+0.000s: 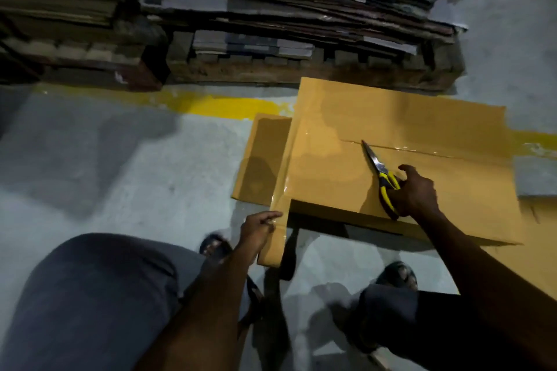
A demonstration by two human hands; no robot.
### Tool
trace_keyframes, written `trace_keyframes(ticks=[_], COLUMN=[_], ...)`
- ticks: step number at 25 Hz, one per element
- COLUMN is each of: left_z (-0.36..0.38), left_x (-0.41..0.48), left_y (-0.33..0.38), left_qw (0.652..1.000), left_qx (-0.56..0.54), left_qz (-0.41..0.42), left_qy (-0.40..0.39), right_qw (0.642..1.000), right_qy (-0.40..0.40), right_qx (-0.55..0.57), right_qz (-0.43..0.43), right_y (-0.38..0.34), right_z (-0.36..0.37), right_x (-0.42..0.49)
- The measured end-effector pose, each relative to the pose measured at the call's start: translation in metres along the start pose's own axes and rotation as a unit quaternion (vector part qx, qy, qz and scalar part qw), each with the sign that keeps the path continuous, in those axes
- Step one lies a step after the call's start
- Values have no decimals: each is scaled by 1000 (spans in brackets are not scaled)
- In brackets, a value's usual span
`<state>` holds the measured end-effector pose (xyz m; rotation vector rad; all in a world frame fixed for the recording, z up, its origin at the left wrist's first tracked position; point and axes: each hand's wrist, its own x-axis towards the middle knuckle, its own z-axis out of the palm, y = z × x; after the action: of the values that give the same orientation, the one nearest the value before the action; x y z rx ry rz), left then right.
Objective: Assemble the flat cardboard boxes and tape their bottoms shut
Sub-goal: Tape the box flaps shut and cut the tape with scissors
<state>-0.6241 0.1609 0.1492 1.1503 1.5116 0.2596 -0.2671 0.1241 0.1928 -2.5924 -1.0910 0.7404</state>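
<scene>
Head view, right hand [417,194] gripping scissors [380,176] on cardboard box [328,166], left hand [258,227] loosely extended, touching taped flap [272,250].

Grey concrete floor [120,159], yellow painted line [229,105] crossing it. Cardboard box [331,159] right of centre; loaded pallets [271,71] far; sandalled feet [215,247] near.

Bare hands [414,193] and forearms [211,295], grey-blue trousers [90,295], dark open-toed sandals [215,245] on both feet.
</scene>
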Motion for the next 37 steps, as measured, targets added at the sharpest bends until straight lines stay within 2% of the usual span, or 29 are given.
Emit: trace_keyframes(ticks=[3,6,8,10,18,22,37], left_z=[1,2,0,-2,-5,-7,-13], left_x=[-4,-4,-4,-5,-6,-6,-13], left_y=[7,7,6,7,11,10,20], left_qw=[1000,999,999,999,998,998,994], left_qx=[19,15,9,2,-14,-11,-62], left_qz=[-2,-21,-27,-30,-48,-53,-81], left_qy=[-9,-22,-23,-27,-30,-28,-46], right_qw=[986,928,888,868,865,882,888], right_qy=[-117,-311,-405,-452,-472,-416,-415], right_qx=[24,7,-8,-14,-41,-117,-79], right_qz=[-115,-207,-218,-205,-168,-189,-182], right_y=[-27,-56,-61,-52,-54,-57,-76], right_z=[0,9,21,28,29,35,63], right_x=[-10,-23,-30,-33,-39,-41,-49])
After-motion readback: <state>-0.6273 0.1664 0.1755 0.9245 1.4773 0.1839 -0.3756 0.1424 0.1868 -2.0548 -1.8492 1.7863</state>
